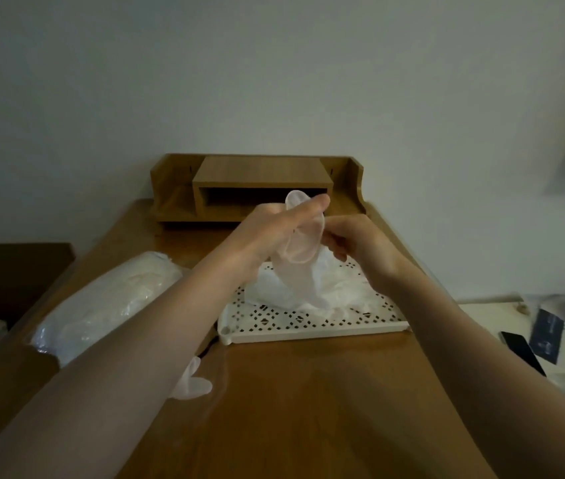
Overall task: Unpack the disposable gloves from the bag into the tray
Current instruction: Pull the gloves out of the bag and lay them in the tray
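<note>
A white perforated tray lies on the wooden desk and holds a loose heap of translucent disposable gloves. Above it my left hand grips one translucent glove, which hangs down toward the heap. My right hand is just to its right with curled fingers at the glove's edge; whether it pinches the glove is unclear. The clear plastic bag still full of gloves lies at the left of the desk. One stray glove peeks out under my left forearm.
A wooden desk organiser stands against the wall behind the tray. To the right, a lower white surface carries a dark phone, a dark card and plastic wrapping. A dark cabinet sits at the far left.
</note>
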### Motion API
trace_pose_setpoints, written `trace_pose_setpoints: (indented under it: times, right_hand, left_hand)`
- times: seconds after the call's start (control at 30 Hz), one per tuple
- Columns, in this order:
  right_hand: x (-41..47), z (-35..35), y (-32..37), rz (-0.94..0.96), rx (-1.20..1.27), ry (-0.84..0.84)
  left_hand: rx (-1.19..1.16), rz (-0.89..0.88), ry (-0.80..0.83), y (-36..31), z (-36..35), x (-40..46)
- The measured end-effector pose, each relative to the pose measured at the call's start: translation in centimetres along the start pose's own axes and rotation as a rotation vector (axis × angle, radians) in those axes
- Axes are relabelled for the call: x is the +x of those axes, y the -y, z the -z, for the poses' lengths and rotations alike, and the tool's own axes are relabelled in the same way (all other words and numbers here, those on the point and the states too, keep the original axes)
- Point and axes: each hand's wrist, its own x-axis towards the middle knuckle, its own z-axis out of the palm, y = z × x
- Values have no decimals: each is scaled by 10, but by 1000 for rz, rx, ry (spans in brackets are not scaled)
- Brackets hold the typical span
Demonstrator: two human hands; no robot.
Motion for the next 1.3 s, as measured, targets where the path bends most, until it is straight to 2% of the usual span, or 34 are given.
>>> trace_pose_setpoints:
  times: [0.1,0.2,0.3,0.37,0.47,0.6,0.67,0.73,0.8,0.87,0.93,1.0,1.1,1.17,1.3]
  right_hand:
    - [7,5,-9,87,-248,-142]
    - [14,10,-27,224,-460,-235]
    - [17,7,-34,139,-456,-276]
    - [18,7,-33,38,-376,-296]
    - [16,16,-37,-139,-269,-135]
    - [11,41,-56,-315,-298,54]
    - [10,62,-68,-410,-171,129]
    - [10,80,-80,-528,89,221]
    - [14,91,-94,-634,279,248]
    - [22,93,-109,-702,296,275]
    - [30,91,-120,-737,250,305]
    - [38,87,-127,-760,140,245]
    - [50,76,-135,-620,-439,128]
    - [58,68,-140,-511,-648,90]
    - [66,59,-146,-389,-799,109]
  left_hand:
    - [-19,42,-16,7,-5,12]
    - [-50,55,72,8,-9,17]
    - [-16,57,152,7,-14,19]
    - [21,49,89,8,-18,25]
    - [-8,108,-57,19,-19,34]
    - [-166,261,-11,38,-14,43]
    - [-236,338,28,49,-12,47]
    - [-259,381,46,61,-13,52]
    - [-177,406,32,73,-17,55]
    - [-67,423,-2,81,-20,59]
    - [9,424,-61,87,-20,66]
    - [40,439,-127,90,-18,74]
    - [98,491,-220,98,-13,85]
    - [271,466,-196,105,-9,90]
    - [607,398,-179,114,-3,99]
